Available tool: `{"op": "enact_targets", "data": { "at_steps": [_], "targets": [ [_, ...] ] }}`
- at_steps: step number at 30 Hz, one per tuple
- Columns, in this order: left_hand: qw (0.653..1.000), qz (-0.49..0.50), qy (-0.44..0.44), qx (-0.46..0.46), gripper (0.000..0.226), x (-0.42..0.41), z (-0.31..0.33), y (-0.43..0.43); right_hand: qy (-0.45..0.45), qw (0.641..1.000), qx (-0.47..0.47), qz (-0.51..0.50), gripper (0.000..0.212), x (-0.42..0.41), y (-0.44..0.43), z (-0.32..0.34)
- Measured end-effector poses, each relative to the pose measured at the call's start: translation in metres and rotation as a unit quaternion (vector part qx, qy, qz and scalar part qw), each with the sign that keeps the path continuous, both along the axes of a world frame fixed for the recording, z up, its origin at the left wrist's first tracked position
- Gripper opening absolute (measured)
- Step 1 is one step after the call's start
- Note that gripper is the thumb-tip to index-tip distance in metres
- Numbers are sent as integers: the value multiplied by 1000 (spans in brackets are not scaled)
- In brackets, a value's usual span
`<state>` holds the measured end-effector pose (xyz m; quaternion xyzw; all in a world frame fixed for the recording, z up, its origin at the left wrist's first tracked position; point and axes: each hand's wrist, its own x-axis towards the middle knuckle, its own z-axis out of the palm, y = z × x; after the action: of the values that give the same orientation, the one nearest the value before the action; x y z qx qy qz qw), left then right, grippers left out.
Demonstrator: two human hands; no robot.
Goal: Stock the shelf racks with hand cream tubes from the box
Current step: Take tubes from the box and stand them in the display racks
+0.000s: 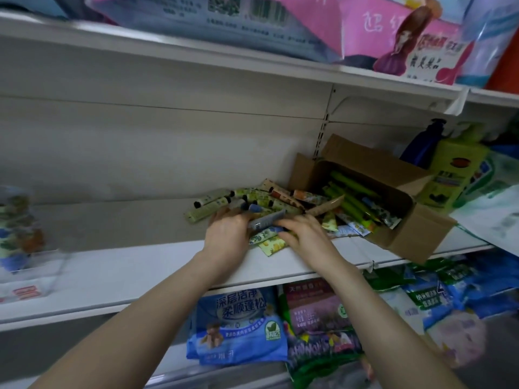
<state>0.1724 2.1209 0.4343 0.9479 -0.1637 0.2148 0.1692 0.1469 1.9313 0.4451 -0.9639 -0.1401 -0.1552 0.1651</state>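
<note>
As hands (pixel 227 234) (pixel 304 234) grip tubes (pixel 262 204), box (pixel 407 240) alongside

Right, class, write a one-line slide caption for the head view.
Left hand and right hand grip tubes heaped on the shelf beside the open box of more.

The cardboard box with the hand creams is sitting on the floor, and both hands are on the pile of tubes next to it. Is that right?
Not quite. The head view shows the cardboard box lying on the white shelf, not on the floor. The rest is right: the left hand and the right hand are both on the pile of tubes next to it.
</note>
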Motion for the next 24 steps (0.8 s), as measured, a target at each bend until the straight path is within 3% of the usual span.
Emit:
{"op": "enact_targets", "data": {
  "at_steps": [6,12,14,18,24],
  "targets": [
    [997,22,24,-71,39,2,4,12,43,996,-62,54,32,11,6,16],
    [950,52,89,-294,28,-2,17,26,110,984,-86,107,26,16,32,29],
    [919,44,97,-380,24,-3,17,34,104,983,-103,112,27,19,39,30],
    [796,18,138,-590,19,-7,20,48,50,993,-64,86,39,26,44,30],
    [749,39,152,-644,23,-12,18,65,-27,987,119,103,31,31,63,36]
  ]
}}
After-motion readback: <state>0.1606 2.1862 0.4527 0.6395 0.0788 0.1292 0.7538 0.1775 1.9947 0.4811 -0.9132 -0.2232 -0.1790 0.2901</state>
